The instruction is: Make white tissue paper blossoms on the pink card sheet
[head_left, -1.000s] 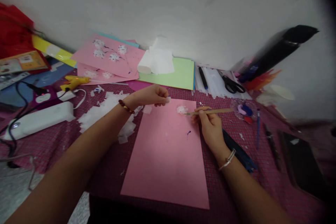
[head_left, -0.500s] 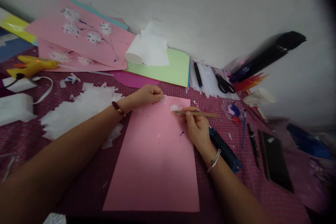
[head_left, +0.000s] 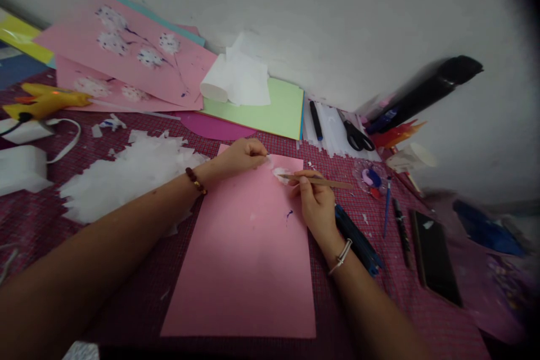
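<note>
A pink sheet of paper (head_left: 240,270) lies lengthwise in front of me, with a small dark purple mark on it. On its upper right part sits a tuft of white tissue paper (head_left: 278,173). My right hand (head_left: 315,202) grips a thin wooden stick (head_left: 333,183), whose tip touches the tuft. At the sheet's top edge, my left hand (head_left: 242,156) is closed in a pinch on a small white tissue piece (head_left: 269,162). A pile of cut white tissue pieces (head_left: 130,174) spreads to the left, partly behind my left forearm.
Left stands a yellow glue gun (head_left: 42,100). Behind are pink sheets with white flowers (head_left: 139,34), a white paper roll (head_left: 214,85) and green paper (head_left: 280,107). Rightward lie scissors (head_left: 358,138), a paint palette (head_left: 371,176), a paintbrush (head_left: 387,208), a phone (head_left: 436,259) and a blue tool (head_left: 358,242).
My left hand has shifted slightly right, towards the white tuft. The right hand keeps the stick at the tuft, and its tip has moved slightly. The whole view has shifted a little.
</note>
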`<state>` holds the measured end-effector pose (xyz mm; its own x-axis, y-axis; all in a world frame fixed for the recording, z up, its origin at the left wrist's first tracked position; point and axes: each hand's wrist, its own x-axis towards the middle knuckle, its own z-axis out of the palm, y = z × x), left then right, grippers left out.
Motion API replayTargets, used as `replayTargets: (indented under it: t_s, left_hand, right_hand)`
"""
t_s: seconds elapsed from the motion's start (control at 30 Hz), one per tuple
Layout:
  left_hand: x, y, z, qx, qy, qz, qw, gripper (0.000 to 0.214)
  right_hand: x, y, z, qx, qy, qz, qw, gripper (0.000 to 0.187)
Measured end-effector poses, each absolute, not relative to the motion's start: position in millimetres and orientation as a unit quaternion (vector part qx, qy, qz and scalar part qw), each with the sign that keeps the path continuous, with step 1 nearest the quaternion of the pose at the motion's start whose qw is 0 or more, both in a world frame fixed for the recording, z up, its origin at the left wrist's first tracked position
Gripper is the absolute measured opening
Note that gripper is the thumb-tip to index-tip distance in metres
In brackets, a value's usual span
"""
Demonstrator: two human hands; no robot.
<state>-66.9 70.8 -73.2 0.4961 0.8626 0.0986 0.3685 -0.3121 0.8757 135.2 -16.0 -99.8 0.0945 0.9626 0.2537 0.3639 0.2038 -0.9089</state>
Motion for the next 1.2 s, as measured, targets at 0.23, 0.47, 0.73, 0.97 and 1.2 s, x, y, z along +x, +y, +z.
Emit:
replayTargets:
  t_s: [0.23, 0.47, 0.73, 0.97, 1.2]
  left_hand:
    - [-63, 64, -76, 0.793, 0.361, 0.192, 0.452, 0.019]
    - [-55, 61, -81, 0.822, 0.388, 0.206, 0.363, 0.049]
    - [-51, 61, -78, 0.821, 0.388, 0.209, 0.363, 0.048]
    - [-49, 62, -77, 0.821, 0.399, 0.194, 0.360, 0.049]
    - [-49, 64, -79, 0.816, 0.401, 0.203, 0.365, 0.045]
  right_hand:
    - [137, -16, -100, -0.552, -0.608, 0.300, 0.485, 0.023]
    - [135, -16, -98, -0.552, -0.601, 0.308, 0.488, 0.021]
    - [131, -23, -93, -0.516, -0.595, 0.302, 0.538, 0.017]
    - [129, -21, -94, -0.519, -0.642, 0.282, 0.488, 0.016]
    - [130, -21, -94, -0.537, -0.673, 0.251, 0.441, 0.017]
